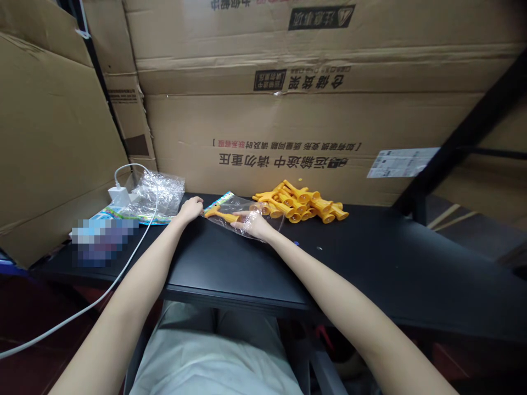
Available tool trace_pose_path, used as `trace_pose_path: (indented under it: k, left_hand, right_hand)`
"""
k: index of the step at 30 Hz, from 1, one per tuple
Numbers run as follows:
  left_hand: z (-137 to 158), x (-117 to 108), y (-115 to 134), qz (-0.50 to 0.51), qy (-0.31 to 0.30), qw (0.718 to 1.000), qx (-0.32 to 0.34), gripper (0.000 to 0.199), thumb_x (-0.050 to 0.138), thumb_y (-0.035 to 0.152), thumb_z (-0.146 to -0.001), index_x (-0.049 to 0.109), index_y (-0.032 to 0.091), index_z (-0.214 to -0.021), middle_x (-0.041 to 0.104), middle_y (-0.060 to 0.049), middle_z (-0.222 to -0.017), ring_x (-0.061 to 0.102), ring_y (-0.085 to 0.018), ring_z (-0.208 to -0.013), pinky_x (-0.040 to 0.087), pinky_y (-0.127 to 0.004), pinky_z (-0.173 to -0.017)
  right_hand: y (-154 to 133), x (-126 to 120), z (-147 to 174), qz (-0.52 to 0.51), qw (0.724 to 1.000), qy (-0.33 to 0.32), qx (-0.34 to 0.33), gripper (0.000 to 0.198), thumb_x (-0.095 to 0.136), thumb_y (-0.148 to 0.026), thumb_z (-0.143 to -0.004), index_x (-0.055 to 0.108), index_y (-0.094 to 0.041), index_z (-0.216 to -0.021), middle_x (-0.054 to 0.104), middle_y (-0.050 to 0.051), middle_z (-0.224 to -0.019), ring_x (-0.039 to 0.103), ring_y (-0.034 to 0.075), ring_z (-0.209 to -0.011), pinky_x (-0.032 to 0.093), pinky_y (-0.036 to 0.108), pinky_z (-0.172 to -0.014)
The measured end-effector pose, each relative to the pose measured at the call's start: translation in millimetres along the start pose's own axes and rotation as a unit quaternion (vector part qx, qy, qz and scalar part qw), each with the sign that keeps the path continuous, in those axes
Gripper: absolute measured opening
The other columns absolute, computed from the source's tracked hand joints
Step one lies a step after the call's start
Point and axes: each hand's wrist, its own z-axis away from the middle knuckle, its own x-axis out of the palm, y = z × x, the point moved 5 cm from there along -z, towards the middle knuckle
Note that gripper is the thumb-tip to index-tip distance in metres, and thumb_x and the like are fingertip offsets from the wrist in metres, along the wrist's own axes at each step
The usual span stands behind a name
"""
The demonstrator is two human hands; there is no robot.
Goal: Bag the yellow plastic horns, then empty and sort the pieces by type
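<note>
Head view: the right hand [252, 224] is closing its fingers around the near end of a yellow piece [218, 213], the thumb and fingers lying on either side of it. This piece is lying at the middle of the black table [239, 269], within a clear bag [251, 204] with a blue-green printed strip [225, 198]; film is spreading around the right hand too. The left hand [191, 209] is resting just beside the bag's left end with its fingers curling; whether they are gripping any film, I cannot tell.

Just beyond the right hand, a heap of yellow pieces [302, 204] is crowding the space before the back cardboard [284, 120]. To the left, crumpled clear bags [162, 189] are lying near the left hand, and a white adapter [118, 196] is sitting among them. A white cable [127, 263] is looping up from the adapter and running down over the table edge, crossing in front of the bags just beside the left forearm. A blurred packet [102, 238] is lying nearer the corner. Side cardboard [49, 137] is closing off the left, while a black post [465, 126] is slanting across on the right, near a white label [401, 162].
</note>
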Motion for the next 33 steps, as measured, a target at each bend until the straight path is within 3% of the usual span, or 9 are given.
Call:
trace_pose_path:
  k: [4,8,13,16,20,24,27,30,33]
  left_hand:
    - [1,-2,0,-0.010,0.022,1.000,0.002,0.043,0.039,0.014,-0.079,0.061,0.014,-0.117,0.073,-0.008,-0.094,0.069,-0.018,-0.089,0.049,-0.029,-0.087]
    - [9,-6,13,-0.054,0.075,0.990,0.102,0.042,0.041,0.011,-0.080,0.064,0.017,-0.114,0.069,-0.006,-0.112,0.063,-0.017,-0.107,0.045,-0.027,-0.097]
    - [18,16,28,-0.078,-0.016,0.970,0.228,0.042,0.042,0.010,-0.081,0.065,0.021,-0.114,0.065,-0.002,-0.121,0.054,-0.016,-0.121,0.039,-0.028,-0.105]
    - [17,27,28,-0.107,-0.050,0.965,0.236,0.044,0.040,0.010,-0.081,0.064,0.023,-0.115,0.059,0.000,-0.131,0.041,-0.017,-0.133,0.033,-0.035,-0.111]
    - [13,29,19,-0.149,-0.056,0.972,0.171,0.049,0.041,0.007,-0.079,0.061,0.027,-0.119,0.054,0.001,-0.136,0.036,-0.019,-0.136,0.032,-0.041,-0.111]
    - [10,15,8,-0.197,-0.004,0.977,0.080,0.052,0.046,0.003,-0.074,0.060,0.024,-0.120,0.056,-0.006,-0.133,0.045,-0.024,-0.129,0.033,-0.045,-0.109]
    - [10,7,4,-0.202,0.023,0.977,0.063,0.053,0.053,0.002,-0.069,0.061,0.019,-0.119,0.058,-0.010,-0.128,0.052,-0.026,-0.122,0.037,-0.039,-0.107]
    - [8,5,6,-0.187,0.043,0.978,0.087,0.050,0.052,0.003,-0.071,0.062,0.017,-0.117,0.061,-0.010,-0.125,0.053,-0.024,-0.120,0.039,-0.032,-0.105]
    - [6,8,8,-0.184,0.069,0.974,0.112,0.043,0.042,0.009,-0.081,0.059,0.013,-0.121,0.059,-0.012,-0.126,0.051,-0.021,-0.123,0.036,-0.030,-0.107]
  right_hand:
    - [2,1,0,-0.002,1.000,-0.022,0.001,0.045,0.070,-0.026,-0.074,0.065,-0.008,-0.115,0.070,0.013,-0.105,0.064,0.022,-0.096,0.047,0.034,-0.090]
    - [0,3,1,-0.029,0.998,-0.049,-0.006,0.047,0.069,-0.025,-0.074,0.064,-0.008,-0.117,0.069,0.013,-0.106,0.064,0.021,-0.095,0.048,0.033,-0.088]
    - [-2,4,3,-0.073,0.994,-0.080,-0.025,0.048,0.071,-0.023,-0.071,0.064,-0.011,-0.117,0.069,0.011,-0.106,0.064,0.020,-0.094,0.048,0.033,-0.088]
    - [-3,4,4,-0.103,0.989,-0.103,-0.030,0.051,0.072,-0.021,-0.069,0.063,-0.011,-0.119,0.070,0.010,-0.104,0.065,0.020,-0.093,0.049,0.034,-0.089]
    - [1,2,2,-0.158,0.980,-0.116,-0.022,0.050,0.071,-0.020,-0.070,0.063,-0.012,-0.118,0.071,0.010,-0.102,0.066,0.020,-0.092,0.050,0.033,-0.087]
    - [11,-16,-7,-0.106,0.994,-0.003,-0.009,0.024,0.061,-0.019,-0.077,0.070,-0.013,-0.098,0.072,0.009,-0.093,0.066,0.018,-0.083,0.051,0.032,-0.081]
    - [17,-41,-8,0.007,0.991,0.133,-0.005,0.024,0.048,-0.019,-0.083,0.068,-0.012,-0.096,0.070,0.010,-0.090,0.063,0.018,-0.081,0.049,0.032,-0.079]
    - [15,-63,0,0.173,0.957,0.234,-0.002,0.027,0.044,-0.017,-0.084,0.064,-0.011,-0.100,0.065,0.014,-0.103,0.057,0.024,-0.099,0.043,0.037,-0.088]
    - [15,-76,7,0.318,0.917,0.238,0.043,0.029,0.044,-0.018,-0.083,0.062,-0.009,-0.103,0.059,0.019,-0.111,0.049,0.031,-0.109,0.037,0.044,-0.091]
